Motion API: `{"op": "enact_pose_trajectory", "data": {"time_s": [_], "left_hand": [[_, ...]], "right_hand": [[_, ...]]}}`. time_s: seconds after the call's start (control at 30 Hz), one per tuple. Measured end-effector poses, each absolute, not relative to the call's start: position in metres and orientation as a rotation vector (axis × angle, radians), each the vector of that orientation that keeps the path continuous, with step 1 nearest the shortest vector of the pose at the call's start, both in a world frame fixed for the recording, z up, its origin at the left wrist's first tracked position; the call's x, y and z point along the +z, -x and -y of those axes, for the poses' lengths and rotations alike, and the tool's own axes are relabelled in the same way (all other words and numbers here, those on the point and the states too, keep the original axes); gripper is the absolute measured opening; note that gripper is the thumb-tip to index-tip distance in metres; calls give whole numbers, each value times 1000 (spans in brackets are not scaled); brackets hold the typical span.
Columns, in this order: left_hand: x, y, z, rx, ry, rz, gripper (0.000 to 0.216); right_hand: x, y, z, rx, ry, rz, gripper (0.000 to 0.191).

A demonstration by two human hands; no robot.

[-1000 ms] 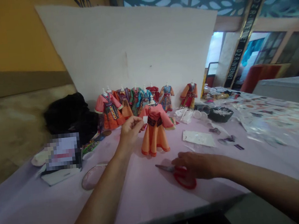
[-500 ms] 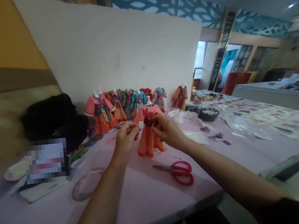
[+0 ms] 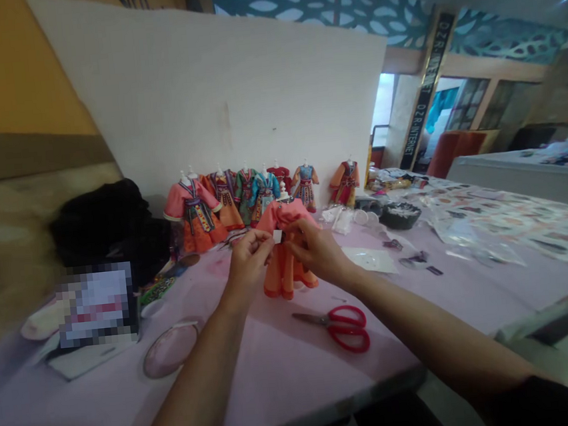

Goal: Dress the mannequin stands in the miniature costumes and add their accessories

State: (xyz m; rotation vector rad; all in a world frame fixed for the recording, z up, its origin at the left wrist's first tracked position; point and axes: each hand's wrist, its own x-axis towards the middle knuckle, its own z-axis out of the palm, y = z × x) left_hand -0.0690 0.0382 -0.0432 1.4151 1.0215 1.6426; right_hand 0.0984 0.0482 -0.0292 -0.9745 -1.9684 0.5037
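At the middle of the lilac table (image 3: 286,400), the orange doll dress (image 3: 284,273) stands upright on its stand, clasped at the waist by the right hand (image 3: 319,252). The left hand (image 3: 249,263) pinches a small white tag (image 3: 278,236) at the dress front. Nearer the table's front edge, below the dress, lie red-handled scissors (image 3: 339,329). Behind the dress stands a row of doll dresses (image 3: 247,200).
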Motion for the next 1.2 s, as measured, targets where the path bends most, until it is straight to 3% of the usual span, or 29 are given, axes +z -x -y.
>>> {"op": "enact_pose_trajectory", "data": {"time_s": [0.3, 0.57, 0.87, 1.2], "left_hand": [[-58, 83, -41, 1762, -1302, -1056, 19], [-55, 84, -38, 1993, -1286, -1035, 17], [-47, 87, -24, 2048, -1279, -1171, 18], [-50, 106, -21, 2085, -1232, -1224, 21]], "right_hand": [[-32, -142, -50, 204, 914, 1689, 9], [-46, -199, -104, 441, 1031, 1835, 7], [59, -148, -144, 290, 403, 2197, 27], [71, -117, -162, 519, 211, 2319, 17]]}}
